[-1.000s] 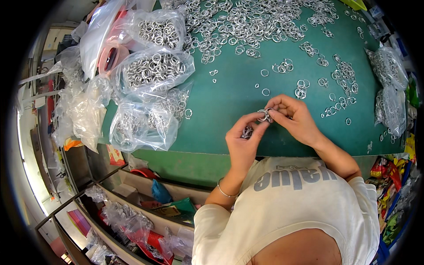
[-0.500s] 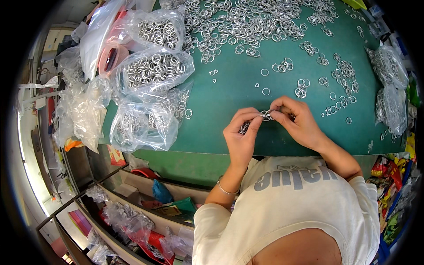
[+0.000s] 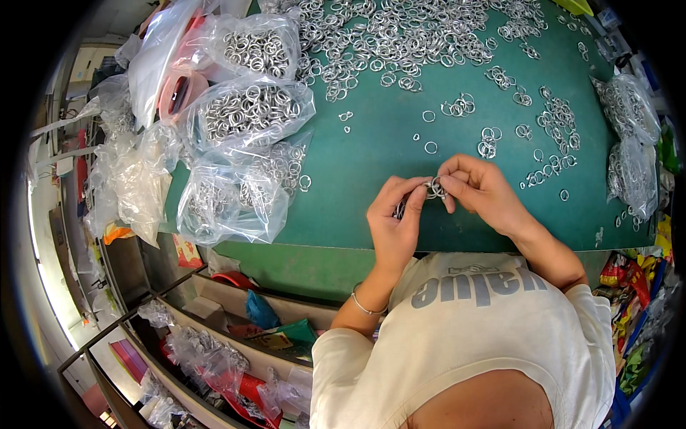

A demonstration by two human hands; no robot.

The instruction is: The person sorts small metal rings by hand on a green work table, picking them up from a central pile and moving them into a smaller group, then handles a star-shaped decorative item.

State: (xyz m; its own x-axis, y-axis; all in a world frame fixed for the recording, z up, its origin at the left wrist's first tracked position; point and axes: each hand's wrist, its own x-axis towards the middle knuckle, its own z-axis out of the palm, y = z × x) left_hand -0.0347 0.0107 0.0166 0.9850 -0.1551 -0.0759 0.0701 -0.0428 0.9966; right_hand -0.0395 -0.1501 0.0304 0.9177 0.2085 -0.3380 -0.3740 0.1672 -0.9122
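Note:
Over the near part of the green table (image 3: 343,207), both hands meet at a small cluster of silver metal rings (image 3: 434,189). My left hand (image 3: 394,213) is closed, pinching the cluster between thumb and fingers, and more rings show partly hidden in its palm. My right hand (image 3: 477,191) is closed too, with thumb and forefinger pinching the right side of the same rings. How the rings link to each other is too small to tell. Just beyond the hands lies a single loose ring (image 3: 430,148), and a small group of rings (image 3: 488,143) lies to its right.
A big spread of rings (image 3: 407,43) covers the far table. Clear plastic bags of rings (image 3: 250,114) line the left side, and more bags (image 3: 632,171) stand at the right edge. Below the table at left is an open drawer (image 3: 286,329) with bags and a blue bundle.
The left hand has shifted slightly right. My right hand has turned a little, its thumb and fingers now closer around the rings. Things on the table lie as before.

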